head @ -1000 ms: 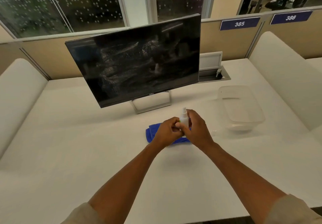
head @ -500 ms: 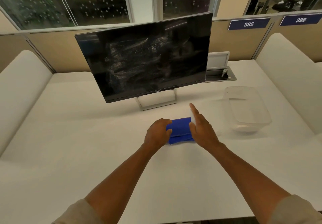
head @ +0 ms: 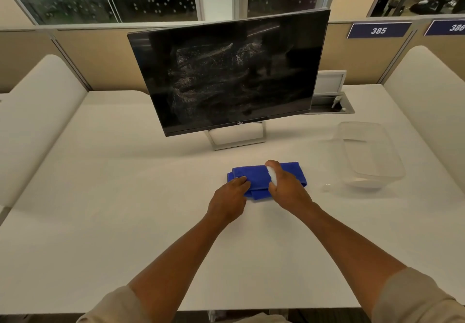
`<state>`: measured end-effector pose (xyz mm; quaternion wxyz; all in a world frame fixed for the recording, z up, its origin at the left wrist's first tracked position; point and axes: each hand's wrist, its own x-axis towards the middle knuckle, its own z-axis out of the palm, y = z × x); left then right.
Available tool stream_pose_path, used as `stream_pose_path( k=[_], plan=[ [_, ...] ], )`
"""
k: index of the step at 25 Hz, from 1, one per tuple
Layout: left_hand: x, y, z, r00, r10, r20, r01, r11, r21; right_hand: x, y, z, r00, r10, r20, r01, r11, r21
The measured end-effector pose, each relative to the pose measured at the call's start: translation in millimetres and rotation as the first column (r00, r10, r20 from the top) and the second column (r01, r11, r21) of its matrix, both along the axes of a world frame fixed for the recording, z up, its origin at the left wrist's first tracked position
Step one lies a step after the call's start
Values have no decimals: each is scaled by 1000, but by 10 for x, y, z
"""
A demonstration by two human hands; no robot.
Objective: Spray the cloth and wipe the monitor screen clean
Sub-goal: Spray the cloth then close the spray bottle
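Folded flat, the blue cloth [head: 264, 179] lies on the white worktop [head: 125, 209] in front of the smeared monitor [head: 226, 76]. The left hand [head: 230, 197] presses its near edge, seemingly to steady it, while the right hand [head: 286, 189] grasps a small white spray bottle [head: 272, 175] over it, apparently poised to wet the fabric.

Right hand [head: 286, 189] grips a white spray bottle [head: 272, 175] over the folded blue cloth [head: 259, 177]; left hand [head: 230, 197] pins the cloth's near edge to the desk [head: 125, 197]. Behind stands a smeared monitor [head: 226, 73], with a clear tub [head: 370, 154] to the right.
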<state>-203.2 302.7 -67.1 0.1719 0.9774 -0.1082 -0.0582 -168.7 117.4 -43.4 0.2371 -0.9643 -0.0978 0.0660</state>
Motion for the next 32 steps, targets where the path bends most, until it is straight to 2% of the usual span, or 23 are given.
stream_pose_path(
  k=[6, 9, 15, 22, 32],
  plan=[
    [-23, -67, -87, 998, 5, -60, -3, 1000, 29, 73, 223, -26, 994, -44, -103, 29, 989, -143],
    [-10, -91, -115, 995, 20, -94, -18, 1000, 25, 77, 217, -35, 994, -42, -101, 24, 985, -173],
    [19, -94, -164, 992, 32, -125, -31, 999, 9, 103, -96, -32, 993, -91, -74, 81, 988, -131],
    [55, -135, -163, 992, 48, -116, -47, 999, 9, 95, -490, 29, 993, -119, -22, 114, 981, -160],
    [55, -165, -128, 988, 63, -141, -63, 998, 7, 36, -86, -25, 993, -65, -98, 54, 993, -108]
  ],
)
